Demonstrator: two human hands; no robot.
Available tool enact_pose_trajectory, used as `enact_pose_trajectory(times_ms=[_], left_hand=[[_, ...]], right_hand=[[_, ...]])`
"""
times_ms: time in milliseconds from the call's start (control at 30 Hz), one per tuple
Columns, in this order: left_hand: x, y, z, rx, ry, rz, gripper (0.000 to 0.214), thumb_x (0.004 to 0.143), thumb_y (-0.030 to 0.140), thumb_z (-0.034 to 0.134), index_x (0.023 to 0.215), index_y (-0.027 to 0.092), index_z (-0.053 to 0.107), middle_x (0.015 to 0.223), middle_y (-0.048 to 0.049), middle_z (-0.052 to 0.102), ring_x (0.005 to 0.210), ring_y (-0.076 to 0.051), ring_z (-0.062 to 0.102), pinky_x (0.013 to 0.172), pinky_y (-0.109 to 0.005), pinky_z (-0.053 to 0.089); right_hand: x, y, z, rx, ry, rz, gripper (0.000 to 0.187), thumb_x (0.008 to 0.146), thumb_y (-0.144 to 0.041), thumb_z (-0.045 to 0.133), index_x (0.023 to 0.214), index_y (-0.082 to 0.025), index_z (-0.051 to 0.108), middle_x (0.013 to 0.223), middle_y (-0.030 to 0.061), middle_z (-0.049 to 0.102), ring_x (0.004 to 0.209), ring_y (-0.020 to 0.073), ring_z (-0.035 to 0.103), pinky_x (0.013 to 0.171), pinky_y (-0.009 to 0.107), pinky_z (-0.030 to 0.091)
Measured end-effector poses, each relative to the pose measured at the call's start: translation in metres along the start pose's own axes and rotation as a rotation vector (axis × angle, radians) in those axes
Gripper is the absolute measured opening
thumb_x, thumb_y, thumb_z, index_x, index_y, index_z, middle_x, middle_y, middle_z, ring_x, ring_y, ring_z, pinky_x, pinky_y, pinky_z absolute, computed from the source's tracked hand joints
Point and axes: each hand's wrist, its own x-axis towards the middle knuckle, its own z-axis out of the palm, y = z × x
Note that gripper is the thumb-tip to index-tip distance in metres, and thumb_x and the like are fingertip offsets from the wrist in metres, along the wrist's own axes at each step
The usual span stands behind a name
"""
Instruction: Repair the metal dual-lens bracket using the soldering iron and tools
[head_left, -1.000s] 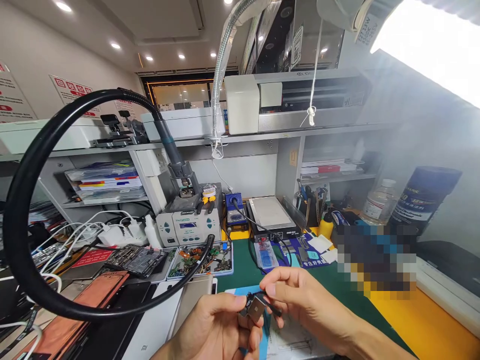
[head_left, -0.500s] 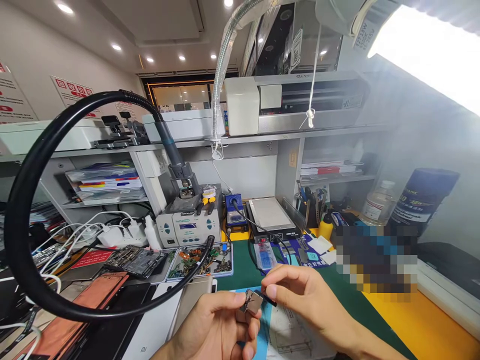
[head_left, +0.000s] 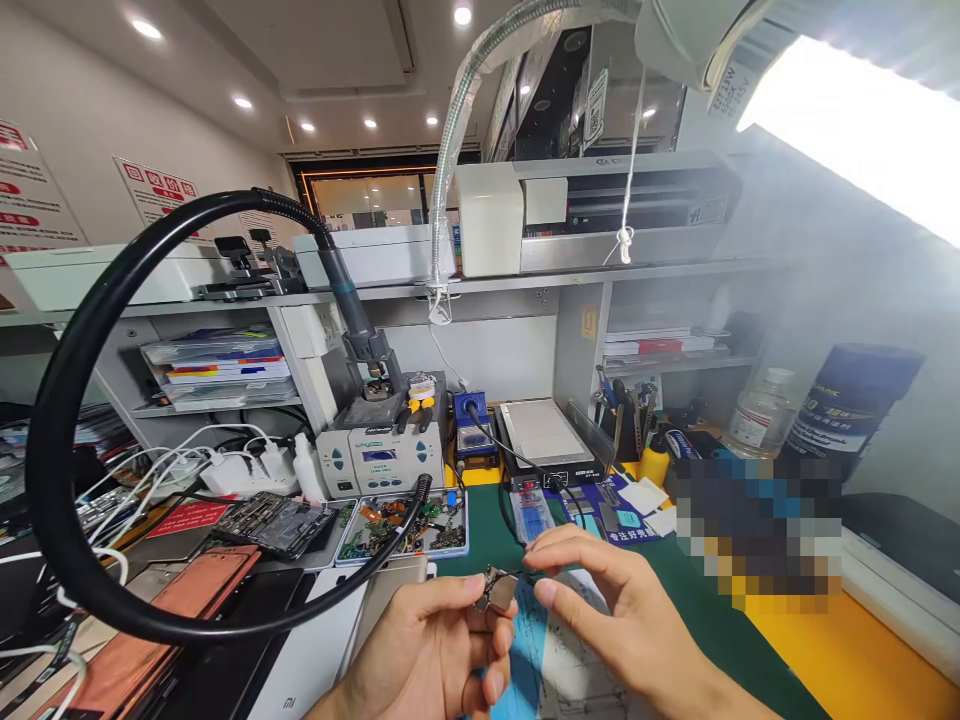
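Observation:
My left hand (head_left: pixel 427 640) is closed, with a small metallic part (head_left: pixel 499 596) pinched between thumb and fingers. The part has a smooth coppery-grey face and a darker, uneven edge; its exact kind is unclear. Just to the right, my right hand (head_left: pixel 622 610) has its thumb and curled fingers around a thin black strip (head_left: pixel 530 575) beside the part. Fingers hide most of the strip. Below both hands lies a light blue and white printed sheet (head_left: pixel 529 650) on a green mat (head_left: pixel 675 580).
At left, a thick black hose (head_left: pixel 52 400) loops in front of phones and panels. A tray of small circuit parts (head_left: pixel 457 545) sits before the rework station (head_left: pixel 375 450). Behind the mat stands a flat heating plate (head_left: pixel 544 435). A bright lamp (head_left: pixel 847 130) hangs upper right.
The metallic part has turned and shifted slightly in my left hand. My right fingers have spread a little, and less of the black strip shows. The whole view has shifted slightly.

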Motion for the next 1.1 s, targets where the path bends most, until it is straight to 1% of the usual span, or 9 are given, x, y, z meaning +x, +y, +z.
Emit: enact_pose_trajectory(times_ms=[100,167,267,367,433,600,833,967,1100], left_hand=[[-0.0002,0.0009,0.0011,0.002,0.006,0.003,0.031,0.084,0.033,0.057,0.086,0.004,0.067,0.065,-0.0043,0.062,0.047,-0.013,0.062,0.039,-0.02,0.047],[-0.0006,0.0014,0.0013,-0.003,0.009,0.01,0.031,0.083,0.033,0.058,0.087,0.004,0.067,0.065,-0.0044,0.063,0.047,-0.013,0.062,0.039,-0.02,0.047],[-0.0012,0.0013,0.0015,-0.005,0.011,0.009,0.031,0.082,0.033,0.058,0.087,0.004,0.067,0.066,-0.0051,0.063,0.047,-0.013,0.063,0.039,-0.021,0.047],[-0.0015,0.0002,0.0018,-0.002,0.013,0.02,0.03,0.082,0.032,0.059,0.087,0.004,0.067,0.065,-0.0051,0.063,0.048,-0.014,0.063,0.039,-0.02,0.047],[-0.0014,-0.0009,0.0018,0.002,0.016,0.037,0.029,0.082,0.031,0.059,0.087,0.004,0.068,0.064,-0.0045,0.063,0.048,-0.014,0.063,0.04,-0.02,0.047],[-0.0014,-0.0018,0.0005,0.025,0.01,0.039,0.03,0.082,0.033,0.058,0.087,0.005,0.068,0.064,-0.0042,0.063,0.048,-0.013,0.062,0.041,-0.021,0.045],[-0.0023,-0.0015,0.0001,0.058,0.0,0.055,0.031,0.085,0.034,0.056,0.089,0.005,0.068,0.067,-0.0048,0.062,0.049,-0.013,0.062,0.041,-0.02,0.045],[-0.002,-0.0025,0.0025,0.076,-0.003,0.108,0.03,0.092,0.032,0.049,0.088,0.008,0.066,0.068,-0.0055,0.062,0.047,-0.013,0.059,0.039,-0.02,0.045],[-0.0015,-0.0048,0.005,0.08,-0.006,0.193,0.026,0.095,0.027,0.047,0.085,0.011,0.064,0.07,-0.0054,0.062,0.049,-0.012,0.058,0.04,-0.019,0.047]], right_hand=[[0.0,0.0005,-0.0017,-0.005,0.004,0.018,0.019,0.09,-0.039,0.062,0.098,-0.025,0.072,0.104,0.0067,0.069,0.1,0.0239,0.061,0.091,0.036,0.045],[0.0009,0.0007,-0.0028,0.025,0.003,0.041,0.021,0.091,-0.04,0.061,0.1,-0.024,0.071,0.105,0.0066,0.068,0.099,0.0239,0.061,0.09,0.037,0.046],[0.0028,0.0002,-0.0034,0.074,-0.024,0.104,0.024,0.089,-0.041,0.062,0.104,-0.024,0.07,0.106,0.0065,0.068,0.099,0.0245,0.061,0.089,0.037,0.045],[0.0043,-0.0015,-0.0029,0.095,-0.062,0.151,0.025,0.088,-0.044,0.062,0.094,-0.021,0.071,0.097,0.0061,0.068,0.092,0.0237,0.06,0.083,0.035,0.046],[0.0047,-0.0025,-0.0023,0.103,-0.072,0.153,0.027,0.089,-0.046,0.061,0.088,-0.02,0.07,0.091,0.0052,0.067,0.086,0.0219,0.059,0.08,0.034,0.045],[0.0045,-0.0028,-0.0018,0.099,-0.068,0.141,0.026,0.09,-0.045,0.06,0.085,-0.02,0.068,0.089,0.0037,0.065,0.085,0.0205,0.057,0.079,0.032,0.045],[0.0038,-0.0059,-0.0008,0.033,-0.025,0.058,0.023,0.092,-0.041,0.058,0.084,-0.021,0.067,0.095,0.0042,0.066,0.092,0.0207,0.059,0.085,0.032,0.044],[0.0033,-0.0042,0.0001,0.036,0.02,0.032,0.021,0.091,-0.04,0.06,0.083,-0.022,0.068,0.102,0.0056,0.065,0.101,0.0223,0.059,0.092,0.033,0.043],[0.0012,0.002,0.0014,-0.019,0.095,0.001,0.018,0.09,-0.04,0.062,0.087,-0.025,0.071,0.116,0.0071,0.061,0.115,0.0254,0.053,0.1,0.037,0.037]])
